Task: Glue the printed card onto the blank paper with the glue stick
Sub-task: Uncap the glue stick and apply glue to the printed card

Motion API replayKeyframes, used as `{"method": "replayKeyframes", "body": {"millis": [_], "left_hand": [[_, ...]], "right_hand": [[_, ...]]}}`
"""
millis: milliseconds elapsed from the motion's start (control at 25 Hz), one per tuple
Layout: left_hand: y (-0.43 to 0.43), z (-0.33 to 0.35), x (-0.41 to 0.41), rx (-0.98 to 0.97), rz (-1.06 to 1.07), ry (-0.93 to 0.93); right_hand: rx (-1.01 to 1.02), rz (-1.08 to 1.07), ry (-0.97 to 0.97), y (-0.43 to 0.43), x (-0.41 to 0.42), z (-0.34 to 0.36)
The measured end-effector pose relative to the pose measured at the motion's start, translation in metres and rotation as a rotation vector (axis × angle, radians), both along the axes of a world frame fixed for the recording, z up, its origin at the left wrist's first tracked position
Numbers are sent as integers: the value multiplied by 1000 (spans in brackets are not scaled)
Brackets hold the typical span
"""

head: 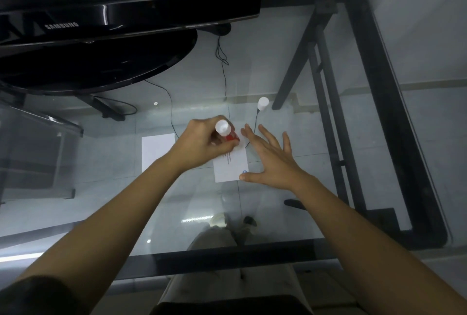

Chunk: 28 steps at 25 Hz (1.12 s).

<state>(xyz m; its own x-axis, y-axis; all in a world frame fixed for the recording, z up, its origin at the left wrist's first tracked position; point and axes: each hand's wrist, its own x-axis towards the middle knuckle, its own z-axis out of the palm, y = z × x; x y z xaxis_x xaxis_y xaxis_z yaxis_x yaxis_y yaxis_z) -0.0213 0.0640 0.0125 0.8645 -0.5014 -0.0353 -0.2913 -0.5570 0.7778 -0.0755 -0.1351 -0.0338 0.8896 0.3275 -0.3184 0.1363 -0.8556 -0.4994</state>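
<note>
The printed card lies on the glass table, white with small print and a blue logo near its lower right corner. My left hand grips the glue stick, a red tube with a white end pointing up, its lower end at the card's top edge. My right hand is spread open beside the card, thumb touching its lower right corner. The blank paper lies flat to the left, partly hidden by my left wrist. A white cap stands upright behind my right hand.
A black Samsung monitor with a round base fills the back left. Thin black cables show around the middle, whether on or under the glass I cannot tell. The black table frame shows through the glass at right and along the near edge.
</note>
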Motion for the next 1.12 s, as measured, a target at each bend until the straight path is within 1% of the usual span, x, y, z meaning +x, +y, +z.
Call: {"method": "replayKeyframes", "body": {"millis": [120,240,320,440,680,800,1120], "left_hand": [[-2,-2,-27,-17,-89,52],[-4,-2,-24,20,-127,89],[-5,0,-11,40,-98,63],[-3,0,-1,31,23,6],[-5,-4,-31,22,-74,51],[-7,-3,-18,60,-50,63],[-19,3,30,126,45,7]], "right_hand": [[12,-1,-2,-1,-1,1],[8,0,3,0,-1,2],[4,1,0,-1,-1,2],[9,-6,-3,0,-1,1],[6,-11,-3,-1,-2,0],[-28,-6,10,-2,-2,1],[-98,38,61,-1,3,0]]}}
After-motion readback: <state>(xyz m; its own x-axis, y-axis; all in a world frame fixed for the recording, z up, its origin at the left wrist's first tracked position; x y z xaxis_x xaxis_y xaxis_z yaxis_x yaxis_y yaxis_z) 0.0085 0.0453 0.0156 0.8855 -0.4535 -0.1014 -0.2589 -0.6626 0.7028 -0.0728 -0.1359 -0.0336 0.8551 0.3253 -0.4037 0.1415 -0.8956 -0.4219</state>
